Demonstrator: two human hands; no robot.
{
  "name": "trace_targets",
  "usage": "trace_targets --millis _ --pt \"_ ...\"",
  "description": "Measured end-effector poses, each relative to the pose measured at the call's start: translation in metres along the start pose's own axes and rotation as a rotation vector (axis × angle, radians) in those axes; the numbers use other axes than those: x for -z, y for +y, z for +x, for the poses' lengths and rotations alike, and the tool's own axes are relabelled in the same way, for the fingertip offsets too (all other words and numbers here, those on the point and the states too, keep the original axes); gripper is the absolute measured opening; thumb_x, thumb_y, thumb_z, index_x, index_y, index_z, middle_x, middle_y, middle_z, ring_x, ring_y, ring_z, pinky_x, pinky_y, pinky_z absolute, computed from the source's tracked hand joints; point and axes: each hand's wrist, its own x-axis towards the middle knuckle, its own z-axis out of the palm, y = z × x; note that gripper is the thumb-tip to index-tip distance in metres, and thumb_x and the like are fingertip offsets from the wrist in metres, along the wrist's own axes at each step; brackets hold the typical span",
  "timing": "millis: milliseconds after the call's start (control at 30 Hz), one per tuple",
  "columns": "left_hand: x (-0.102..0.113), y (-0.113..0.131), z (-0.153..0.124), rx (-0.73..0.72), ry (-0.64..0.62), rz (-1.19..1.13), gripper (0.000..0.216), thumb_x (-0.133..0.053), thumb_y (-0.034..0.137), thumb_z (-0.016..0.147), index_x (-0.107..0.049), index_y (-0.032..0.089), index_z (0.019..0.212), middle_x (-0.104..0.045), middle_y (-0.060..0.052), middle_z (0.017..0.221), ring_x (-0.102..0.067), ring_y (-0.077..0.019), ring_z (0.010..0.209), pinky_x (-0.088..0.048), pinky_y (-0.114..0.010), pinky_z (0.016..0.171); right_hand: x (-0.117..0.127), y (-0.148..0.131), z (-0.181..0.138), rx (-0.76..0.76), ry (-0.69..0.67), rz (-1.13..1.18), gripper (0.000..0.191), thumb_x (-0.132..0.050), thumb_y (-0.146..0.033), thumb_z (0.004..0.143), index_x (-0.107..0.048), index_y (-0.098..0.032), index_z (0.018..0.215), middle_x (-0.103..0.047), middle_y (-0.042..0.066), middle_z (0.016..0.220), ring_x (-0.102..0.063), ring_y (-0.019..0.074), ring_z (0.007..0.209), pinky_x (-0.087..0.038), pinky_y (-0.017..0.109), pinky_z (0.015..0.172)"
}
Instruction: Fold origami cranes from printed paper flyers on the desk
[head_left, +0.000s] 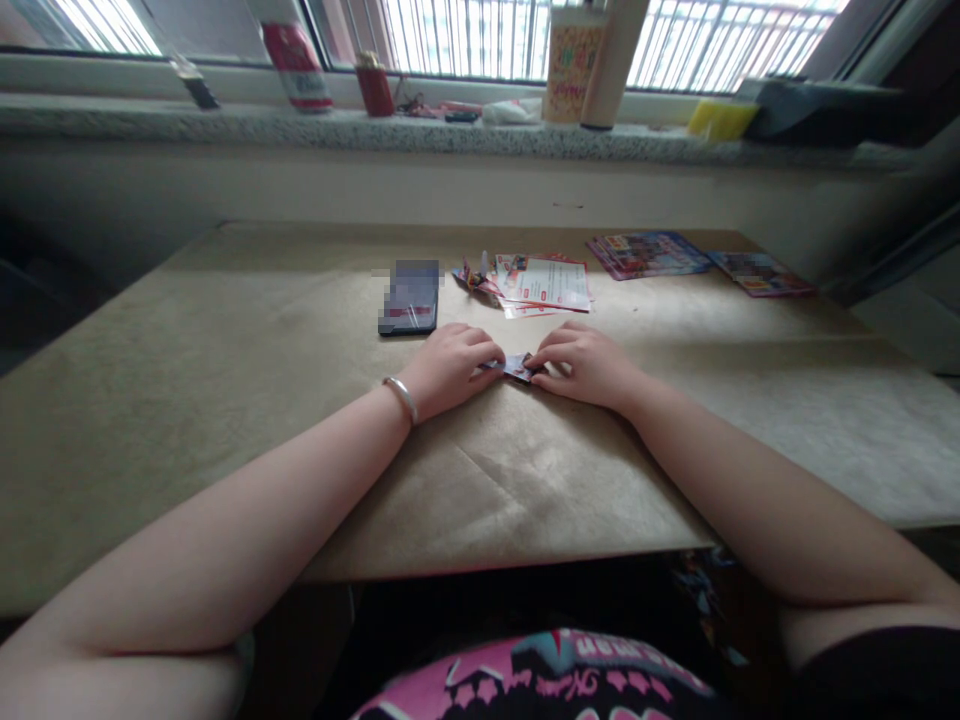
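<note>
Both hands meet over a small piece of printed paper (516,368) on the table, its surface pale and bluish with dark patches. My left hand (455,368), with a silver bangle at the wrist, pinches the paper's left end. At the right end, my right hand (583,364) grips it between thumb and fingers. The fingertips hide both ends, so its full shape cannot be made out. Just beyond the left hand lies a dark phone (410,298). Past the paper are several printed sheets (551,282) and a small colourful folded piece (477,280).
A tan cover spreads over the table (225,400). Stacks of colourful printed sheets (649,254) and another printed stack (759,273) lie at the far right. Along the stone windowsill (420,132) stand a can (296,65), a red bottle (373,85), a patterned cup (574,65) and a yellow object (721,119).
</note>
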Motion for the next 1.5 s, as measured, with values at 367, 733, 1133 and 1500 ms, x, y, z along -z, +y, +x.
trace_targets --millis 367,733,1133,1500 --pt "-0.006 -0.002 0.004 0.108 0.013 -0.013 0.020 -0.055 0.030 0.089 -0.070 0.019 0.088 -0.069 -0.006 0.088 -0.058 -0.0202 0.084 -0.043 -0.034 0.080 -0.014 0.002 0.006 -0.208 0.080 -0.027 0.012 -0.062 -0.024 0.079 -0.072 -0.020 0.082 -0.069 0.005 0.078 -0.057 0.0207 0.081 -0.044 0.033 0.074" --pt "-0.009 -0.003 0.004 0.156 0.023 -0.102 0.016 -0.059 0.029 0.086 -0.068 0.020 0.097 -0.068 -0.003 0.086 -0.057 -0.0192 0.083 -0.043 -0.033 0.082 -0.017 0.001 0.006 -0.273 0.097 0.063 0.019 -0.068 -0.033 0.079 -0.073 -0.022 0.094 -0.066 0.005 0.083 -0.056 0.0205 0.083 -0.044 0.035 0.079" --pt "-0.008 -0.003 0.000 0.043 0.044 -0.088 0.021 -0.053 0.030 0.092 -0.066 0.020 0.104 -0.068 -0.006 0.097 -0.060 -0.0183 0.088 -0.045 -0.032 0.083 -0.017 -0.001 0.006 -0.206 0.119 0.078 0.006 -0.066 -0.022 0.076 -0.063 -0.022 0.081 -0.067 0.002 0.079 -0.055 0.0197 0.080 -0.043 0.031 0.072" --pt "-0.003 0.004 -0.001 0.026 0.037 -0.042 0.013 -0.057 0.025 0.088 -0.065 0.019 0.097 -0.069 -0.005 0.091 -0.061 -0.0198 0.086 -0.045 -0.032 0.079 -0.010 -0.013 0.006 -0.115 0.051 -0.193 0.019 -0.058 -0.037 0.088 -0.068 -0.021 0.084 -0.070 0.006 0.087 -0.057 0.0233 0.089 -0.042 0.034 0.078"
